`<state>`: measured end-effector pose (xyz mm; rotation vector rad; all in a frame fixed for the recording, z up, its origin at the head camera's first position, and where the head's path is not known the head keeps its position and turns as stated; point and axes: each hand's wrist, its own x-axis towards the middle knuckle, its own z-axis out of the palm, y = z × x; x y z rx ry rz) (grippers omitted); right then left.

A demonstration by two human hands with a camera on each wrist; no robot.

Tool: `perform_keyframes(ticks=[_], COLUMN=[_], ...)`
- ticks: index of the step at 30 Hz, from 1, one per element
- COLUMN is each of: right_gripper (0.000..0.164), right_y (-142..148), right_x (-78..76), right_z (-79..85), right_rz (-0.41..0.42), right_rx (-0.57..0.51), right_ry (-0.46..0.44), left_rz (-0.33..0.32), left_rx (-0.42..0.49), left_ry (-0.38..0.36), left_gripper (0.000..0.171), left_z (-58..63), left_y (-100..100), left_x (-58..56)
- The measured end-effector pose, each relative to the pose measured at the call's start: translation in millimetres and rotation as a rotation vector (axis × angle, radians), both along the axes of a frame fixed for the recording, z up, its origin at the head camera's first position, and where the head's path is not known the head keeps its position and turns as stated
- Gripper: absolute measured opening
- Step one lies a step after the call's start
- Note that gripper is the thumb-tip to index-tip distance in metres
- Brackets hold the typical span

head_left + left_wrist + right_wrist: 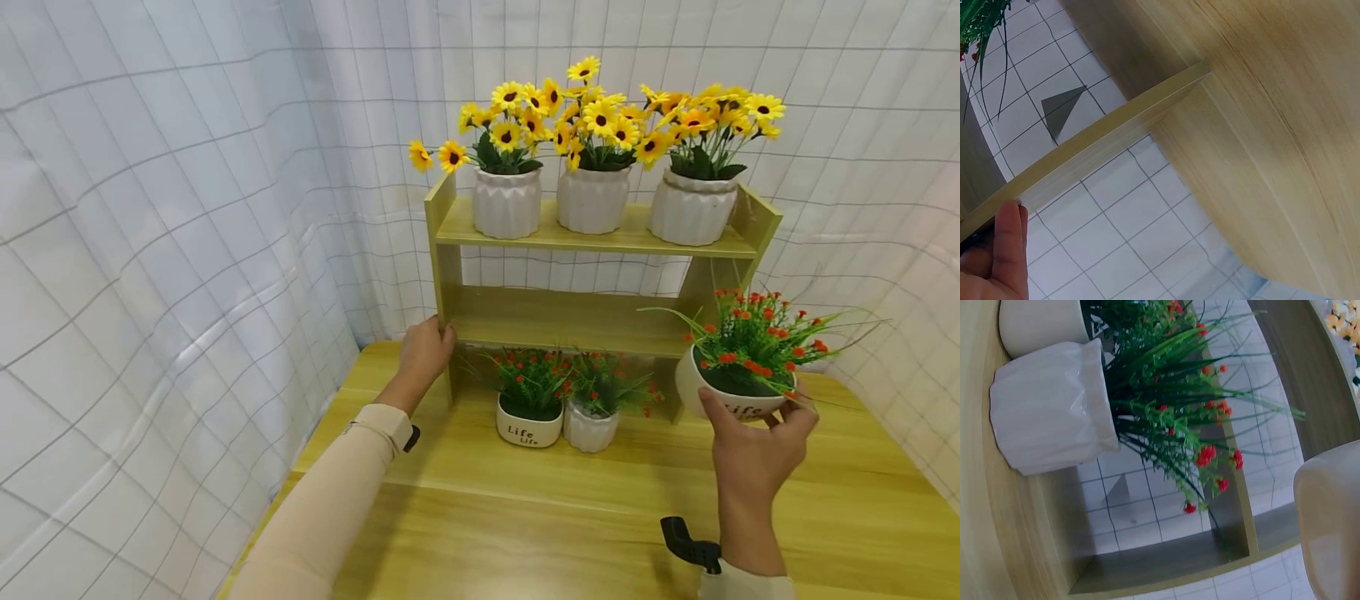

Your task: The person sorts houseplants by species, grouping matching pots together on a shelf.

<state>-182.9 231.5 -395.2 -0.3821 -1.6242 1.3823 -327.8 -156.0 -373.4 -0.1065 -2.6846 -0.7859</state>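
Observation:
My right hand [761, 446] holds a white "Life" flowerpot [693, 392] with red flowers and grassy leaves, raised in front of the shelf's right side. Thumb and fingers are spread around its wall. Part of this pot [1329, 506] fills the right edge of the right wrist view. My left hand [425, 357] grips the left side panel of a wooden shelf [570, 317]; in the left wrist view, fingers [1010, 240] lie against the board's edge. Below the lower shelf, another "Life" pot [528, 429] and a fluted white pot [592, 431], both red-flowered, stand side by side.
Three white pots with yellow flowers, a left one [507, 204], a middle one [592, 200] and a right one [693, 208], line the top shelf. The shelf stands on a wooden table [510, 525]. A white gridded curtain [187, 208] hangs behind and at the sides.

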Motion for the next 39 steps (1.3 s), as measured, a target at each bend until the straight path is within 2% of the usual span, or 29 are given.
perform_keyframes(ticks=[4,18,39], right_gripper=[0.093,0.095,0.090], right_y=[-5.4,-31.4,-39.6], right_x=[-4.5,-20.2,-53.8], right_z=[5.1,16.6,20.3], right_rz=[0.040,0.153,0.196], right_rx=[0.010,0.065,0.026], right_ry=[0.024,-0.054,-0.074], left_rz=[-0.001,0.001,0.021], left_rx=[-0.002,0.012,-0.007], left_ry=[0.014,0.003,0.018], left_gripper=[0.033,0.036,0.035], left_z=[1.9,0.1,0.0], left_y=[2.0,0.4,1.7], left_x=[0.1,3.8,1.2])
